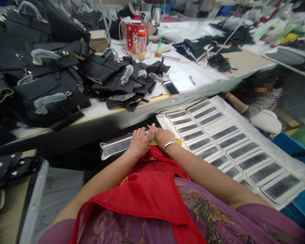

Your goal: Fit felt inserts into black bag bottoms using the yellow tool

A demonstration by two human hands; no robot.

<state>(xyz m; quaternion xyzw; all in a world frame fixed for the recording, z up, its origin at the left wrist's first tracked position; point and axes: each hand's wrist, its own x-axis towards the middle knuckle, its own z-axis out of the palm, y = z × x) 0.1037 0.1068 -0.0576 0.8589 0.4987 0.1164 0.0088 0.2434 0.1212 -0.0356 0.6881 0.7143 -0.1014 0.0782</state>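
Just above my red apron, a long dark bag piece (117,145) with a grey strip and cream edging reaches out to the left. My left hand (140,142) is closed over its right end, fingers across it. Close beside it, my right hand (164,138), with a silver bangle at the wrist, is closed at that same end. A yellow item (178,141) shows beneath and behind the right hand. My fingers hide most of it, so its kind is unclear.
Black handbags (51,98) with plastic-wrapped handles crowd the white table at left. A phone (170,87) lies near its edge. At right is a board (208,128) with rows of dark-centred pieces. A co-worker's arm (237,103) is beyond it.
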